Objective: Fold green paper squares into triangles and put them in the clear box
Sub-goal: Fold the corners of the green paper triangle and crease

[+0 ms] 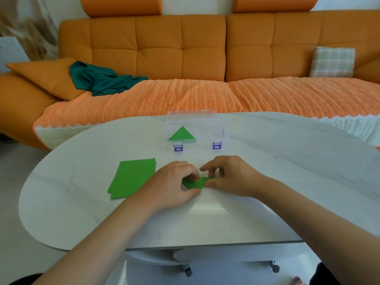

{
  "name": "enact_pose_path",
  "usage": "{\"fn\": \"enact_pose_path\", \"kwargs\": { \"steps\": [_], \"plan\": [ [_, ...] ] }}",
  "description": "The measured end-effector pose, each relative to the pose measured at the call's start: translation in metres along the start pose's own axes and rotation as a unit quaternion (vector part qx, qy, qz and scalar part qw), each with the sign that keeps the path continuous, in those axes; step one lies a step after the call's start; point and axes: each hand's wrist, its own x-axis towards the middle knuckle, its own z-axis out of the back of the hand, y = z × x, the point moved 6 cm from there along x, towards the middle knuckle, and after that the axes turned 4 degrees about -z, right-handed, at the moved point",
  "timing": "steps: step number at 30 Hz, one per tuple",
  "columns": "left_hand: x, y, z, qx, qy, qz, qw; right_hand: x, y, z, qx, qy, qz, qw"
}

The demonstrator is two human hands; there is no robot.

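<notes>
- Left hand point(174, 182) is sitting at lower centre of the frame, fingers curled down onto the green paper piece point(194, 183), thumb lying along its near edge, clamping it to the table point(287, 161).
- Right hand point(230, 175) is sitting just right of it, thumb pressing the piece's right corner, bent fingers arching over the far edge, pinching there.
- Hands are close together, fingertips nearly meeting over the piece; only a small part of it is showing between them, so the fold shape is unclear.
- Stack of green squares point(132, 177) is lying flat at left of the hands, partly under the left wrist.
- Clear box point(195, 128) is standing at centre frame, further back on the table, well apart from the hands, two blue latches point(178, 148) hanging at its front.
- One green triangle point(182, 135) is lying inside the box, left side, point facing away.
- Orange sofa point(181, 48) is filling the upper frame, with a teal cloth point(102, 79) at upper left and a plaid cushion point(332, 61) at upper right.
</notes>
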Motion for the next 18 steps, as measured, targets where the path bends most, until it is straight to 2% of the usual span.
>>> {"fn": "enact_pose_path", "kwargs": {
  "steps": [6,12,15,18],
  "plan": [
    [-0.005,-0.006,0.001,0.009,-0.015,-0.03,0.999,0.003,0.003,0.0,0.053,0.048,-0.061,0.996],
    [-0.006,0.004,0.0,-0.008,0.001,0.046,0.999,0.004,0.008,0.001,0.034,0.069,-0.065,0.995],
    [-0.007,0.007,0.004,-0.047,-0.027,0.072,0.996,0.003,0.009,0.002,0.092,0.071,-0.065,0.991],
    [-0.008,-0.001,0.014,0.032,-0.083,-0.011,0.996,0.003,0.008,0.002,0.199,0.077,-0.082,0.973]
  ]
}}
